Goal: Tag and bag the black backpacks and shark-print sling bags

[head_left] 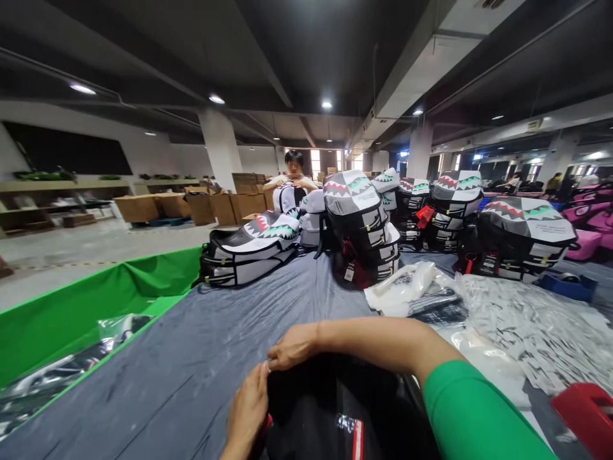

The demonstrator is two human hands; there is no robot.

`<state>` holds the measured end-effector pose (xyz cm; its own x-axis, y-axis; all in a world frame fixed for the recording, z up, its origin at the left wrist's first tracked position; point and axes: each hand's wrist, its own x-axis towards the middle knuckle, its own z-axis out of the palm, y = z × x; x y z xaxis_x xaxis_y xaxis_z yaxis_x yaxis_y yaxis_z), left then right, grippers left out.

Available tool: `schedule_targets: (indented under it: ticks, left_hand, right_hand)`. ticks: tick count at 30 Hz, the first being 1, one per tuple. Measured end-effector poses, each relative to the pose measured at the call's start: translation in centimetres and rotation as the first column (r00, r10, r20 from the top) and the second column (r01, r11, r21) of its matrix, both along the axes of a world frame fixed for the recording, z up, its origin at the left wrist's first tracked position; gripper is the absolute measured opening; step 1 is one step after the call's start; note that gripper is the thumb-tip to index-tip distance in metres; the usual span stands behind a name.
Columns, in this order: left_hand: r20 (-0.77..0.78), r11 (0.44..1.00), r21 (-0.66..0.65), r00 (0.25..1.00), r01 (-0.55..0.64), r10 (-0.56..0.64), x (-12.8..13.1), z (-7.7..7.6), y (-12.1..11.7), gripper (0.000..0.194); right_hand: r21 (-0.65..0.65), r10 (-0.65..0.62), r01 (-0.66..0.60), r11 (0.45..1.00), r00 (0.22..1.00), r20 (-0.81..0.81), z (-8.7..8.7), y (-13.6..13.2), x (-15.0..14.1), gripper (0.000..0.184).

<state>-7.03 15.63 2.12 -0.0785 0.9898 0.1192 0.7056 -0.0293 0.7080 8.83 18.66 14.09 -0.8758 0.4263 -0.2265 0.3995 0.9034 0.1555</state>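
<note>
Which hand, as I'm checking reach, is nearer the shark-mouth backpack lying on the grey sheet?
Right hand: nearer, across the grey sheet from the shark-mouth backpack. Left hand: farther back.

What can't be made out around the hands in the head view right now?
Head view:
- Black bag: lower part cut off by bottom edge.
- Left hand: wrist cut off by bottom edge.
- Right hand: fingertips' hold too small to tell.
- Red item: cut off by right edge, kind unclear.
</note>
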Motion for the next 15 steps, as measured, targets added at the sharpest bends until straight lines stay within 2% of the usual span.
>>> schedule_targets:
  ticks: [2, 5, 9, 12, 15]
  left_hand:
    - [0.024, 0.999, 0.024, 0.999, -0.048, 0.047, 0.2, -0.2, -0.3, 0.036]
    - [0.085, 0.998, 0.043, 0.996, -0.038, 0.034, 0.2, -0.5, -0.3, 0.034]
    - [0.151, 1.0, 0.016, 0.988, -0.016, 0.014, -0.3, -0.1, 0.3, 0.034]
    - [0.191, 1.0, 0.014, 0.982, 0.008, -0.01, -0.5, 0.9, -0.2, 0.034]
    - [0.224, 0.998, 0.041, 0.974, 0.037, -0.045, 0.1, 1.9, -1.4, 0.033]
  right_hand:
    - [0.011, -0.001, 0.001, 1.0, 1.0, 0.003, 0.3, -0.4, 0.0, 0.018]
    - [0.024, -0.005, 0.004, 1.0, 1.0, 0.005, 1.1, -0.8, -0.3, 0.011]
    - [0.015, -0.009, 0.01, 1.0, 1.0, -0.028, 3.5, -1.3, 0.7, 0.01]
    - [0.003, -0.068, 0.069, 0.998, 0.992, -0.104, 5.4, -2.9, 5.0, 0.013]
    - [0.044, -0.23, 0.251, 0.967, 0.934, -0.274, 5.4, -5.6, 12.0, 0.03]
